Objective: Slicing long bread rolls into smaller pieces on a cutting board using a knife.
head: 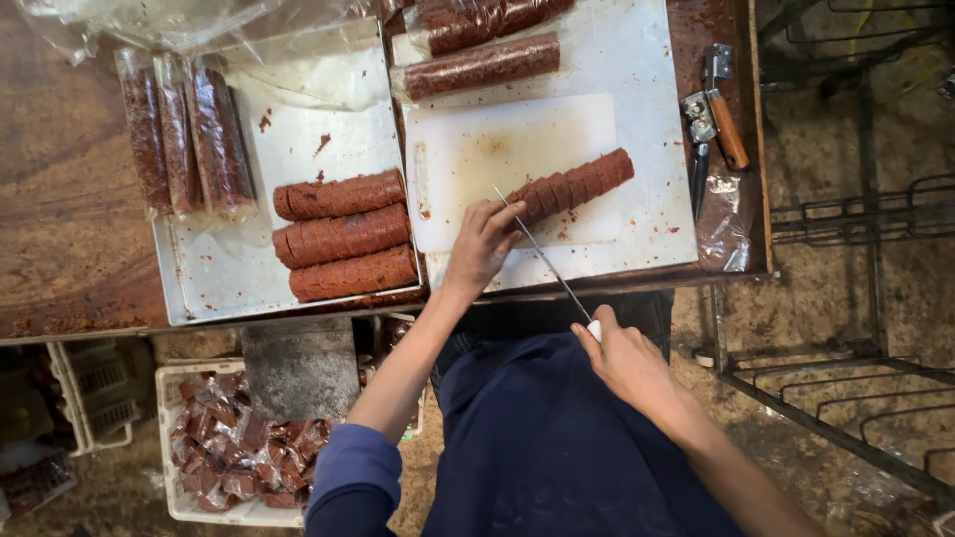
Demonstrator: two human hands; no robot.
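Slicing: right hand (625,360) is gripping the knife (545,261) handle, grip clamped, blade angling into the near end of the reddish roll (577,185) on the white cutting board (517,149). Left hand (481,246) is bracing that end, fingers closed against it, near the tabletop (60,199) front edge.

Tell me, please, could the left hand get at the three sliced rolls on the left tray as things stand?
Probably yes: the left hand rests beside the tray's edge, and the three sliced rolls lie uncovered, with nothing between.
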